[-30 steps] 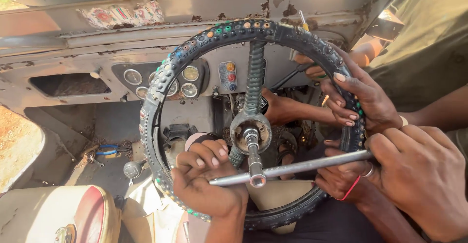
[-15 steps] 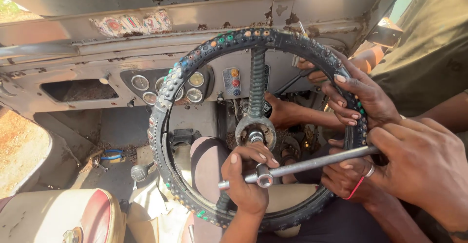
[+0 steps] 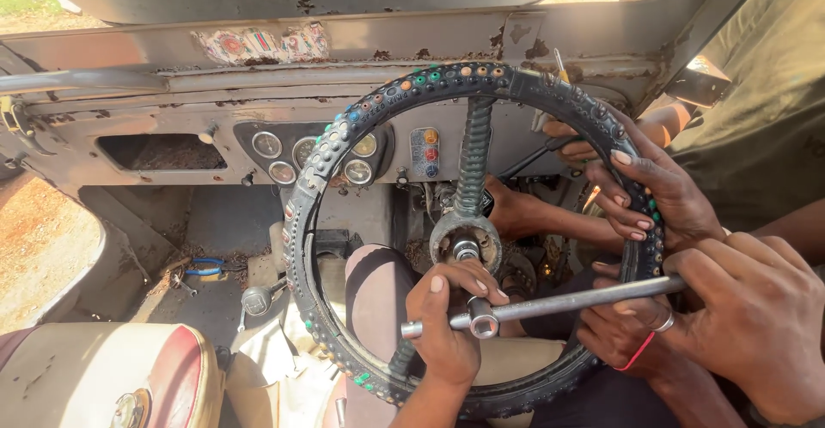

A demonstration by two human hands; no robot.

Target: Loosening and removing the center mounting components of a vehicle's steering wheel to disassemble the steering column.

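Note:
A black steering wheel (image 3: 302, 222) wrapped in a beaded cover fills the middle, with a bare metal hub (image 3: 465, 241) at its centre. A steel socket wrench bar (image 3: 567, 301) lies across the lower right of the wheel, just below the hub. My left hand (image 3: 447, 329) grips the bar at its socket end. My right hand (image 3: 756, 312) is closed round the bar's right end, outside the rim. Other people's hands hold the right rim (image 3: 657, 192), reach behind the hub (image 3: 516, 211) and sit under the bar (image 3: 623, 338).
The rusty grey dashboard (image 3: 155, 101) carries round gauges (image 3: 268, 144) and a small switch panel (image 3: 427, 151). Blue-handled pliers (image 3: 204, 266) lie on the floor at left. A worn cream and red seat (image 3: 103, 376) is at bottom left. A person in a dark shirt stands at right.
My left hand has slid right along the bar, from its left end to the socket. The wrench now sits slightly lower and right of the hub. My right hand has kept its grip.

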